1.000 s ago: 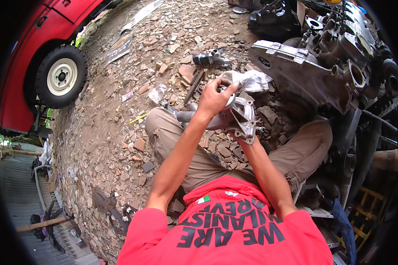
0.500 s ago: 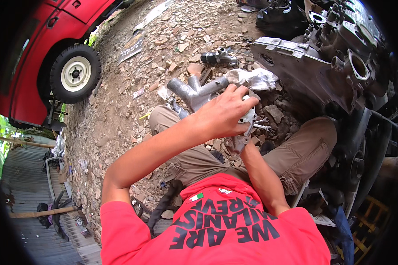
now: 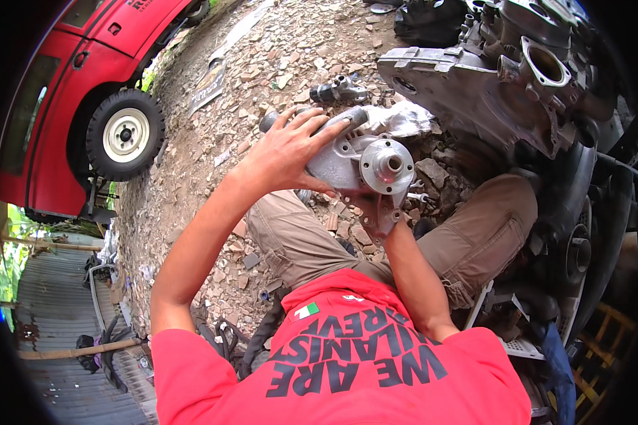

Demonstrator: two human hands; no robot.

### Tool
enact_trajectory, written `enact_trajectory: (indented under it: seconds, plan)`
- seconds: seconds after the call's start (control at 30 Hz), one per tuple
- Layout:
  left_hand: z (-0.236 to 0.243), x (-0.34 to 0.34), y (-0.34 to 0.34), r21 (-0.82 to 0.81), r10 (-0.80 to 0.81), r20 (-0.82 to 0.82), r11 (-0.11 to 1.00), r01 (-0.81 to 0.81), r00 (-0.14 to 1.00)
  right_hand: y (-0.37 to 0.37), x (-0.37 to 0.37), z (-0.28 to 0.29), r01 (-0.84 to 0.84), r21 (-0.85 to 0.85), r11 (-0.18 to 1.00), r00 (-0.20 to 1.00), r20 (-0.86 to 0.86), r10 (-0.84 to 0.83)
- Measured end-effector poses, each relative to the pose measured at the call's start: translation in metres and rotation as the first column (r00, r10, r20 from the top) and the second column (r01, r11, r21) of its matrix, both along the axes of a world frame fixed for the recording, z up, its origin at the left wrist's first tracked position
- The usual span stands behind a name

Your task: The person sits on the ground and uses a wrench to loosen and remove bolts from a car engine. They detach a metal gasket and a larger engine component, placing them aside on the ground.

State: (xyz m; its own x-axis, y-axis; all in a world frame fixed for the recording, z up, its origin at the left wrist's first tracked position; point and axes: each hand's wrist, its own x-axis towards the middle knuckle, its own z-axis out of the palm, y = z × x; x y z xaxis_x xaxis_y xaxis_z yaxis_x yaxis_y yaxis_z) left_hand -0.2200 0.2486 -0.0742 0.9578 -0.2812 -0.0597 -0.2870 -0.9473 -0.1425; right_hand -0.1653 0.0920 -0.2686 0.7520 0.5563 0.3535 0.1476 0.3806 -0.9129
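Observation:
A grey cast-metal water pump (image 3: 386, 164), with pipe outlets and a round drilled hub flange, is tilted up between my hands above my lap. My left hand (image 3: 285, 150) lies across its pipe end, fingers spread over the outlets and thumb against the near side of the casting. From below, my right hand (image 3: 370, 207) holds the pump near the flange; its fingers are mostly hidden under the metal. Wrenches (image 3: 420, 193) lie on the ground just beyond the flange, partly covered by the pump.
A dark metal fitting (image 3: 340, 90) and crumpled clear plastic (image 3: 402, 118) lie on the stony ground beyond the pump. Large engine castings (image 3: 468, 88) crowd the right. At the far left stands a red vehicle with a black tyre (image 3: 125, 134). A white crate (image 3: 521, 347) sits by my right side.
My left hand has moved left from the flange to the pipe end, uncovering the round hub. The pump has turned so that its flange faces up. My view has shifted slightly.

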Motion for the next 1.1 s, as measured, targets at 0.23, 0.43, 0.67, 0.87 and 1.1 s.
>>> enact_trajectory:
  seconds: [0.23, 0.43, 0.67, 0.87, 1.1]
  plan:
    - [-0.015, -0.037, -0.030, -0.001, 0.200, -0.016, 0.980, -0.200, 0.980, 0.007, 0.014, -0.027, 0.007, 0.888, 0.459, 0.574, -0.380, 0.725]
    - [-0.010, -0.057, -0.043, -0.429, 0.245, -0.556, 0.734, -0.526, 0.795, 0.005, 0.014, -0.040, 0.041, 0.916, 0.399, 0.362, -0.386, 0.848]
    - [-0.032, -0.017, -0.075, -0.609, 0.288, 0.368, 0.793, -0.005, 0.884, -0.006, -0.003, -0.025, -0.175, 0.479, 0.860, 0.674, -0.578, 0.459]
    - [-0.051, 0.020, -0.066, -0.597, 0.235, 0.340, 0.802, 0.016, 0.911, -0.002, 0.004, -0.005, -0.151, 0.069, 0.986, 0.940, -0.299, 0.165]
    - [-0.101, 0.034, -0.004, -0.802, 0.694, -0.079, 0.382, -0.459, 0.716, 0.013, 0.003, -0.018, -0.235, 0.127, 0.964, 0.625, -0.739, 0.250]
